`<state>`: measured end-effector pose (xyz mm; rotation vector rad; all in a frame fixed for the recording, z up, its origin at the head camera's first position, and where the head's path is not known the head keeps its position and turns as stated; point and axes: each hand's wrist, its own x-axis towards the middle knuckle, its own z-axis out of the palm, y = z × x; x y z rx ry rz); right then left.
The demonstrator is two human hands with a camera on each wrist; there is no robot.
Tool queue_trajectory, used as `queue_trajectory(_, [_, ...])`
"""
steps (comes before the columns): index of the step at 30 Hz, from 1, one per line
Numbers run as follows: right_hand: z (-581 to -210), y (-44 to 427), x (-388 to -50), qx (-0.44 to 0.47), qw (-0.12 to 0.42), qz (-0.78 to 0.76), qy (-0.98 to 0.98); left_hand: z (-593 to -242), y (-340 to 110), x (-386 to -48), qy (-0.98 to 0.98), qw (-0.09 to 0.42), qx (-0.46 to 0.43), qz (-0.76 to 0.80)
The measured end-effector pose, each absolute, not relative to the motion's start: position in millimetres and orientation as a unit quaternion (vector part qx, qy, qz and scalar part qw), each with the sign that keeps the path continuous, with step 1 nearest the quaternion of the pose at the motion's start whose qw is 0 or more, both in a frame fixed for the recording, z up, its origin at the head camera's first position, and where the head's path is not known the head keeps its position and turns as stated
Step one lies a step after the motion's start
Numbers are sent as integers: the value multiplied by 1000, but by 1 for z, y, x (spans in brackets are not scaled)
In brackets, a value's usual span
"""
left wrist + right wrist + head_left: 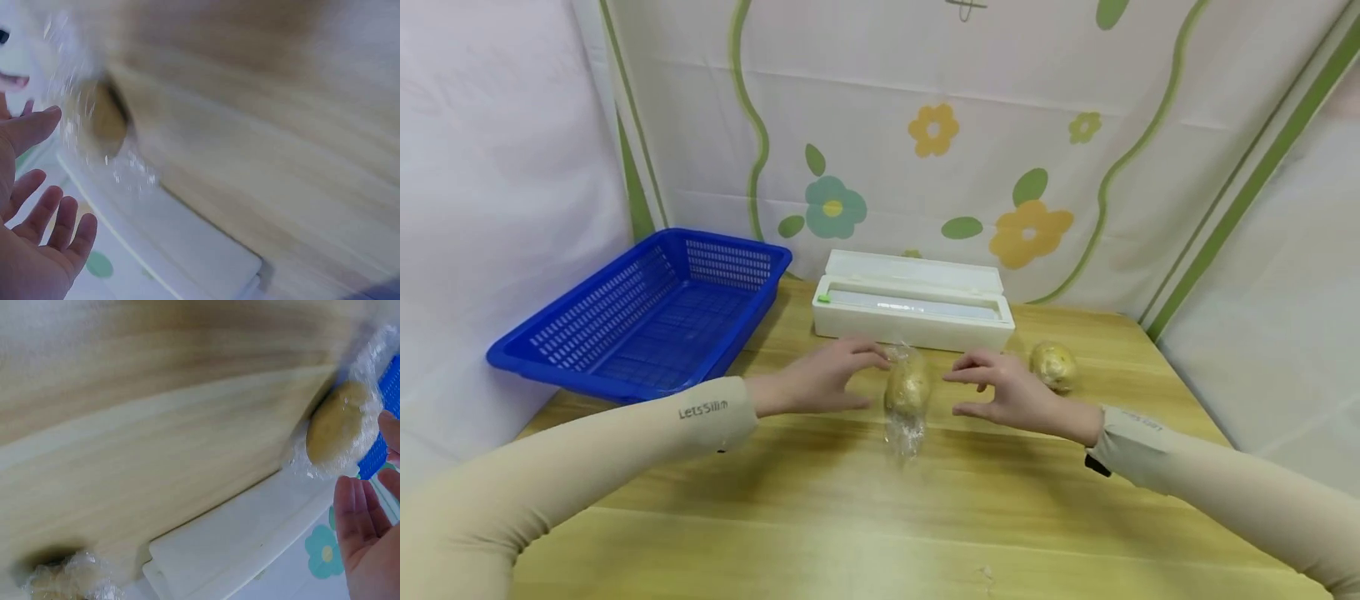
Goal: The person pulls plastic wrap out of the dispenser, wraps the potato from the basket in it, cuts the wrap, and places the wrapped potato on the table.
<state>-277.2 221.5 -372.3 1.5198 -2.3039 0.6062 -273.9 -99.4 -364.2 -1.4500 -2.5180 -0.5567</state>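
A potato [908, 390] lies on the wooden table between the two hands, with clear plastic wrap around it. The loose ends of the wrap [906, 437] stick out toward the near and far sides. My left hand [822, 379] hovers just left of the potato, fingers parted and holding nothing. On the other side my right hand [1000, 390] is likewise apart from it, its fingers loosely bent and holding nothing. In the left wrist view the wrapped potato [100, 122] is blurred beyond the thumb. The right wrist view shows the same potato [337, 425] near the fingertips.
Behind the potato stands a white cling film box [913, 321] with its lid raised and a green slider at its left. A second wrapped potato [1054, 367] sits at the right, by the right wrist. A blue plastic basket [730, 367] occupies the left; a flowered cloth [880, 108] hangs behind.
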Motion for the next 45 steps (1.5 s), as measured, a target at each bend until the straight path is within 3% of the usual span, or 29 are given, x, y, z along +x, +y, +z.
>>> queue_trajectory(2, [-378,218,-277,560,174,195,-786,-369,-100,-266,-839,100,-507,-172])
queue_trajectory(12, [-397,198,-265,607,148,173,-762,-395,-80,-252,-813,130,-547,-149])
queue_trajectory(21, [-403,188,-260,606,133,185,-762,-403,-72,-259,-817,80,-540,-187])
queue_trajectory(25, [-408,185,-260,607,147,198,-755,-403,-70,-259,-815,82,-524,-235])
queue_trajectory(39, [-404,179,-261,457,152,352,-803,-394,-68,-268,-831,85,-457,-305])
queue_trajectory(45, [-398,177,-267,410,103,391,-818,-391,-62,-276,-813,64,-455,-358])
